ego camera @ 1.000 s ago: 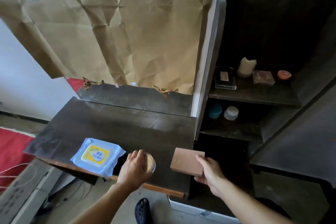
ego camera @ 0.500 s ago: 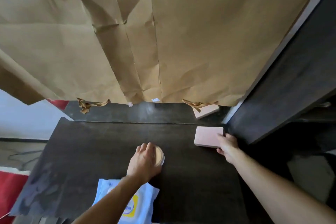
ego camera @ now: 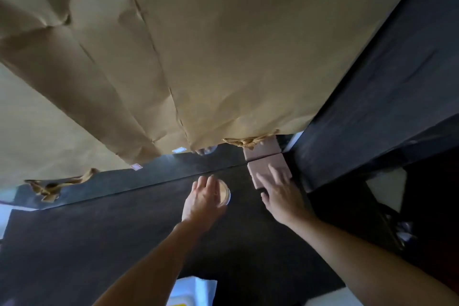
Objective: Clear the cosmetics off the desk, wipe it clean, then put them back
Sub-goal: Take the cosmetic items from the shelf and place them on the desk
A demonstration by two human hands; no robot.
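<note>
On the dark wooden desk (ego camera: pixel 99 243) my left hand (ego camera: pixel 202 200) covers a small round jar with a tan lid (ego camera: pixel 224 194), fingers curled over its top. The jar stands on the desk near the back edge. My right hand (ego camera: pixel 282 197) lies flat on a pink rectangular case (ego camera: pixel 264 171), fingers spread, pressing it into the back right corner against the dark cabinet side. The case's reflection (ego camera: pixel 260 149) shows just behind it.
Creased brown paper (ego camera: pixel 198 57) hangs over the mirror behind the desk. A dark cabinet panel (ego camera: pixel 385 82) rises on the right. A blue and white wet-wipes pack (ego camera: pixel 191 290) lies at the desk's front edge, partly under my left forearm.
Both hands moved towards the back of the desk. The pink case went from the front edge into the back right corner, and the jar travelled back with my left hand.
</note>
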